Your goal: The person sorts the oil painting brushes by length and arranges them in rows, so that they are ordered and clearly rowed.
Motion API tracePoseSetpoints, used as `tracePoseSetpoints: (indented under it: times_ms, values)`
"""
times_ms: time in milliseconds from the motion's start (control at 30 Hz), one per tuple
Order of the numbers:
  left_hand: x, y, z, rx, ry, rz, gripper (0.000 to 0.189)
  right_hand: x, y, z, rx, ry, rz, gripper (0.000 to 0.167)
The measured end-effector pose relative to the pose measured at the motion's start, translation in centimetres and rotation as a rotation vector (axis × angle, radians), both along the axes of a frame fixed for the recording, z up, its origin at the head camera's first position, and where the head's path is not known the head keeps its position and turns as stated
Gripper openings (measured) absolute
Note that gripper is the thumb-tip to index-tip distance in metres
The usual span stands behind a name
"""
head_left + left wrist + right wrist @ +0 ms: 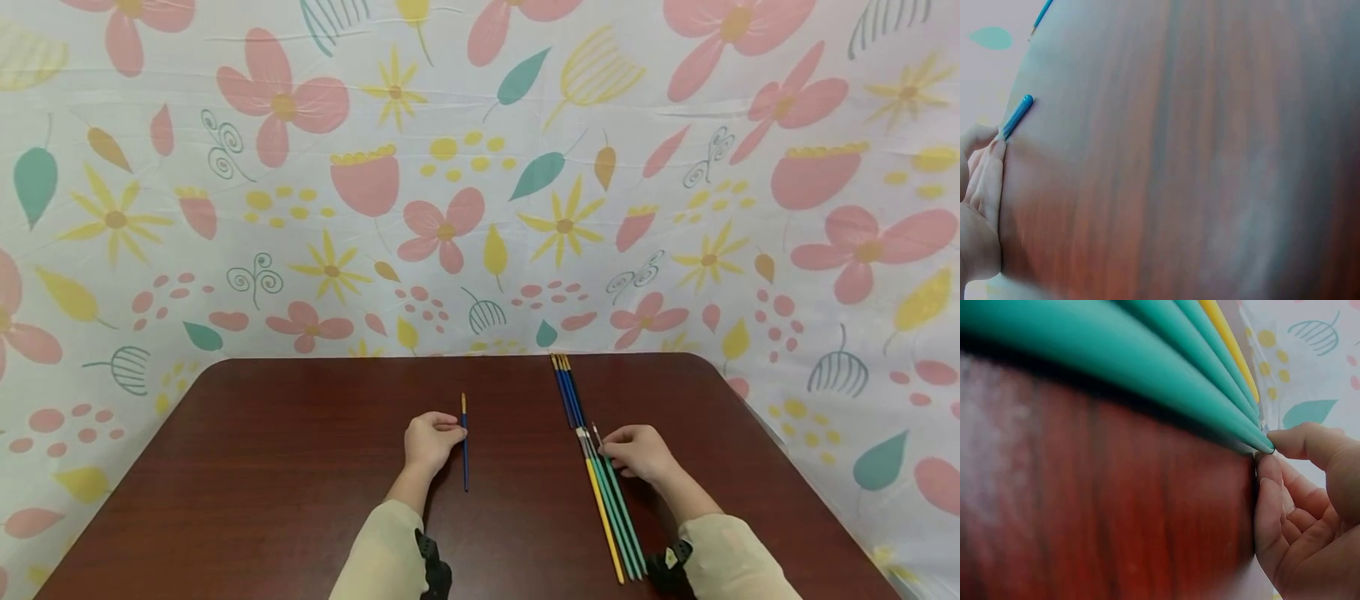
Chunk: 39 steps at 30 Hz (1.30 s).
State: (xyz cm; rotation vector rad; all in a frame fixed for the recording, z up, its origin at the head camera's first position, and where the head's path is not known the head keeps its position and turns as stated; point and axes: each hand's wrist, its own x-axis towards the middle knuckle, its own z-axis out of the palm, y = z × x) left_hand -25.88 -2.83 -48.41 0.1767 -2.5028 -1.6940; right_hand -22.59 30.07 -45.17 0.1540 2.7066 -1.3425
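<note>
My left hand [431, 442] pinches a slim blue paintbrush [466, 462] between thumb and fingers, its bristle end pointing away from me. In the left wrist view, the rounded blue handle end sticks out past the fingertips. On the right, my right hand [639, 452] pinches the outermost green paintbrush [627, 517] near its bristle end. That brush lies alongside other green paintbrushes [613, 508] and a yellow paintbrush [604, 517], close together with handles towards me. The right wrist view shows the thumb [1300, 439] and a fingertip at the far end of the green handle.
Beyond the green and yellow brushes, several blue paintbrushes [567, 392] lie side by side, reaching the far table edge. The dark brown table [262, 483] has rounded far corners. Behind it hangs a flower-patterned cloth [450, 292].
</note>
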Motion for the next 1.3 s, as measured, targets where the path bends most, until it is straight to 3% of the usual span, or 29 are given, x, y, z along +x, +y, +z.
tracePoseSetpoints:
  times_ms: [367, 633, 833, 1067, 1300]
  values:
    - [1.0, 2.2, 0.2, -0.096, 0.031, 0.172, 0.029, 0.1, -0.3, -0.1, 0.029, 0.013, -0.002, 0.021]
    - [1.2, 3.8, 0.8, -0.178, 0.025, 0.25, 0.034, 0.3, -0.1, -0.1, 0.019, 0.009, 0.003, 0.022]
    - [1.1, 4.6, 1.0, -0.274, 0.025, 0.284, 0.023, 0.4, -0.2, -0.2, 0.012, 0.012, 0.007, 0.023]
    - [1.0, 4.7, 0.8, -0.227, 0.009, 0.305, 0.017, 0.4, -0.1, -0.1, 0.021, 0.02, -0.003, 0.025]
    - [0.8, 4.2, 0.9, -0.08, -0.014, 0.333, 0.016, 0.5, 0.0, -0.1, -0.002, 0.019, 0.004, 0.025]
